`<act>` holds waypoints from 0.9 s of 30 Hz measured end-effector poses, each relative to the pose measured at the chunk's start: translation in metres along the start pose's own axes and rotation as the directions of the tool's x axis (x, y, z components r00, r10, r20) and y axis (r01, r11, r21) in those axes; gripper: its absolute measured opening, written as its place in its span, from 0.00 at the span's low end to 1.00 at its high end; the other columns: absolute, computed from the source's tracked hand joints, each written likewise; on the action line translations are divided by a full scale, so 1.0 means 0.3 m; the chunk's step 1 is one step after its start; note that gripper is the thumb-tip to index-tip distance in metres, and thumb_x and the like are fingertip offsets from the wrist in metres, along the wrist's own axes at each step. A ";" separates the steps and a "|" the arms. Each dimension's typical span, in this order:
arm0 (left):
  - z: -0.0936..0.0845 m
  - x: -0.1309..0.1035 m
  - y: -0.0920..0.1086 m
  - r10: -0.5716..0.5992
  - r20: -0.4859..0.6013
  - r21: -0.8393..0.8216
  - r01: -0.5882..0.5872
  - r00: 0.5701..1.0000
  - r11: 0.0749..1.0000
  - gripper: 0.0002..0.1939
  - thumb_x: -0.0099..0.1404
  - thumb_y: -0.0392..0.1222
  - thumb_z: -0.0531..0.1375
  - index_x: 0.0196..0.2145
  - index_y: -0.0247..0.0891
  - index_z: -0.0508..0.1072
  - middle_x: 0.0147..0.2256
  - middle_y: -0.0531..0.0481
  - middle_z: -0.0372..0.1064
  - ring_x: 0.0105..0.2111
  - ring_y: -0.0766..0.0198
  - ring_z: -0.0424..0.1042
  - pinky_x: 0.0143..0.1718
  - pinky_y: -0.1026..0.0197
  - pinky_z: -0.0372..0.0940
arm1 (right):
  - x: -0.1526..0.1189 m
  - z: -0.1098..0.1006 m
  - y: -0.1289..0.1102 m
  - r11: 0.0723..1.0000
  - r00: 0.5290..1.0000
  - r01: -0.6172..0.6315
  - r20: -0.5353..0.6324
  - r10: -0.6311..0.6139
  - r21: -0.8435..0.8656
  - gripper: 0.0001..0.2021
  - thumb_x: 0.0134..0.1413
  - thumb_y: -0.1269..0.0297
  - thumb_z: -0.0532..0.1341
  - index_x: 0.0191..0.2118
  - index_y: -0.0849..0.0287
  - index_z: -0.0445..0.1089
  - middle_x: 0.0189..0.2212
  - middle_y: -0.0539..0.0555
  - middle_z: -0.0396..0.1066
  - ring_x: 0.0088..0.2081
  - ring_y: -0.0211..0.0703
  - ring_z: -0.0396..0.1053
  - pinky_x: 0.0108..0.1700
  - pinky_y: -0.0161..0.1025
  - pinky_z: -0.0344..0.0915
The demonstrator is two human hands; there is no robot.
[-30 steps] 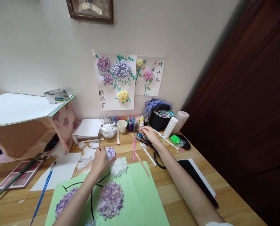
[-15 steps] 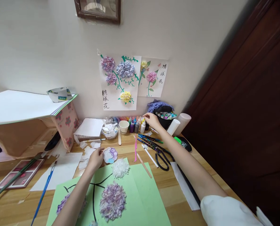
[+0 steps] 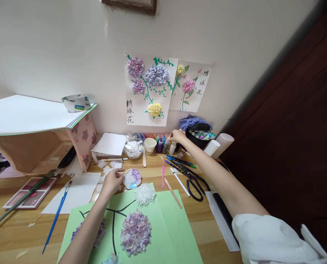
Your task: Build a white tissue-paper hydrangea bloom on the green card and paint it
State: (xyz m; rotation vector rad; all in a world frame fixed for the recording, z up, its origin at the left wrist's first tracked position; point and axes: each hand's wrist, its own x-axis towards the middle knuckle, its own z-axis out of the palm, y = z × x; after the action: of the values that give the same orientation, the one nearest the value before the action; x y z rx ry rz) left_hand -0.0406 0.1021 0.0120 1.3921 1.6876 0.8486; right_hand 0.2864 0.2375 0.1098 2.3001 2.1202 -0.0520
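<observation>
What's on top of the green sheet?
On the green sheet: a white flower, a purple flower, black stem lines, a wooden stick crossing its far edge, and a pale blue flower cut off by the frame. The left forearm hides part of another purple flower.

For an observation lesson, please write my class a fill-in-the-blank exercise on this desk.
The paint palette is nearer the ____ than the right hand.
The right hand is by small squeeze ____.
The scissors have ____ handles.
The flower picture lying flat has ____ paper.
Missing words: left hand; bottles; black; green.
</observation>
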 end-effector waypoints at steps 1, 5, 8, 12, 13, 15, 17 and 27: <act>-0.005 -0.003 0.004 -0.004 -0.005 -0.014 0.003 1.000 1.000 0.19 0.48 0.35 0.58 0.40 0.31 0.75 0.22 0.51 0.72 0.21 0.63 0.69 0.25 0.65 0.61 | 0.004 0.004 0.001 1.000 1.000 0.001 0.017 -0.001 -0.011 0.15 0.59 0.60 0.56 0.50 0.60 0.64 0.49 0.57 0.66 0.46 0.44 0.68 0.46 0.47 0.68; -0.028 -0.012 0.025 -0.032 -0.016 -0.093 0.030 0.999 0.995 0.21 0.47 0.35 0.58 0.41 0.29 0.75 0.19 0.53 0.69 0.17 0.66 0.66 0.21 0.66 0.59 | 0.012 0.021 0.008 1.000 0.998 0.011 0.064 -0.009 -0.020 0.16 0.59 0.60 0.56 0.50 0.60 0.64 0.49 0.57 0.66 0.46 0.44 0.68 0.46 0.47 0.68; -0.051 -0.014 0.040 -0.050 -0.034 -0.162 0.044 0.998 0.986 0.21 0.46 0.35 0.59 0.40 0.29 0.75 0.19 0.53 0.70 0.18 0.66 0.67 0.21 0.65 0.62 | 0.014 0.035 0.012 1.000 0.997 0.010 0.072 -0.010 0.004 0.16 0.58 0.60 0.57 0.50 0.60 0.64 0.49 0.57 0.66 0.46 0.44 0.68 0.46 0.47 0.68; -0.082 -0.022 0.067 -0.060 -0.050 -0.258 0.045 0.997 0.965 0.22 0.45 0.35 0.61 0.41 0.29 0.74 0.23 0.50 0.73 0.23 0.65 0.71 0.26 0.65 0.66 | 0.009 0.044 0.014 0.997 0.999 -0.005 0.035 0.002 0.078 0.16 0.58 0.60 0.57 0.50 0.60 0.64 0.49 0.57 0.66 0.46 0.44 0.68 0.46 0.47 0.68; -0.088 -0.026 0.077 -0.062 -0.045 -0.282 0.047 0.997 0.958 0.22 0.45 0.35 0.61 0.41 0.28 0.74 0.24 0.50 0.73 0.24 0.64 0.72 0.28 0.64 0.67 | 0.004 0.042 0.013 0.994 1.000 -0.009 0.015 0.008 0.105 0.16 0.58 0.60 0.57 0.51 0.60 0.64 0.49 0.57 0.65 0.46 0.44 0.68 0.46 0.47 0.68; -0.095 -0.039 0.101 -0.065 -0.027 -0.321 0.053 0.998 0.945 0.21 0.46 0.35 0.61 0.40 0.28 0.74 0.25 0.49 0.74 0.26 0.63 0.73 0.31 0.63 0.69 | -0.011 0.033 0.011 0.986 0.999 -0.014 -0.037 0.021 0.169 0.15 0.58 0.60 0.57 0.50 0.60 0.64 0.48 0.57 0.66 0.45 0.44 0.68 0.46 0.47 0.68; -0.098 -0.054 0.125 -0.064 -0.003 -0.347 0.059 0.998 0.936 0.19 0.46 0.36 0.62 0.38 0.29 0.75 0.27 0.48 0.75 0.28 0.62 0.74 0.34 0.61 0.70 | -0.036 0.016 0.009 0.970 0.993 -0.007 -0.109 0.035 0.244 0.13 0.57 0.60 0.58 0.44 0.61 0.68 0.44 0.56 0.70 0.44 0.44 0.69 0.45 0.45 0.67; -0.044 -0.143 0.233 -0.021 0.215 -0.372 0.102 0.976 0.922 0.08 0.48 0.36 0.63 0.29 0.32 0.77 0.29 0.47 0.76 0.34 0.55 0.75 0.37 0.57 0.70 | -0.217 -0.115 0.061 0.732 0.835 0.273 -0.531 0.141 0.625 0.10 0.49 0.61 0.58 0.37 0.60 0.65 0.37 0.57 0.73 0.40 0.45 0.71 0.45 0.39 0.65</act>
State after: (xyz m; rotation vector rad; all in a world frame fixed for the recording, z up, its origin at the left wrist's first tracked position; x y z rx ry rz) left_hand -0.0153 0.0722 0.0852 1.1102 1.3150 0.9056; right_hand 0.3000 0.1722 0.1462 2.9073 2.8630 -0.2429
